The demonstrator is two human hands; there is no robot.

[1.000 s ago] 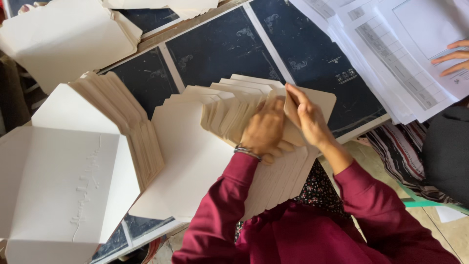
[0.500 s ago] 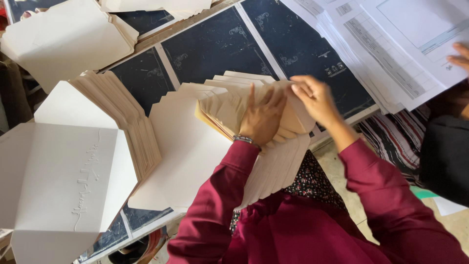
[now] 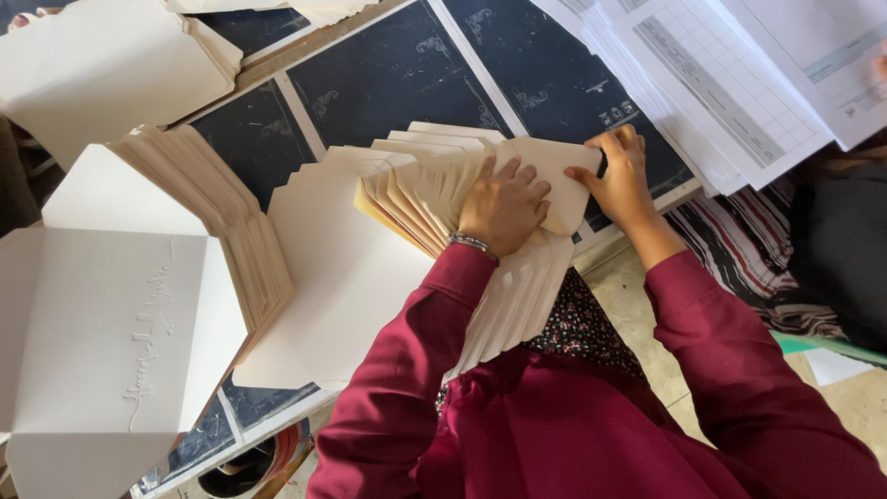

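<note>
A fanned stack of cream envelopes (image 3: 407, 199) lies on the dark table (image 3: 388, 83) in front of me. My left hand (image 3: 504, 205), with a bracelet at the wrist, rests flat on top of the fan, fingers spread. My right hand (image 3: 621, 171) pinches the right edge of the topmost envelope flap (image 3: 552, 180). A big cream sheet (image 3: 342, 277) lies under the fan and hangs over the table's near edge. Both arms wear maroon sleeves.
A second stack of opened envelopes (image 3: 217, 212) stands to the left, beside a large open envelope with embossed script (image 3: 102, 342). More cream envelopes (image 3: 102, 65) lie at the top left. Printed sheets (image 3: 739, 83) cover the top right, where another person's fingertip (image 3: 880, 66) shows.
The fan of envelopes has gone from held up in both hands to lying on the table. My left hand now presses on it and my right hand has shifted to the top flap's right edge.
</note>
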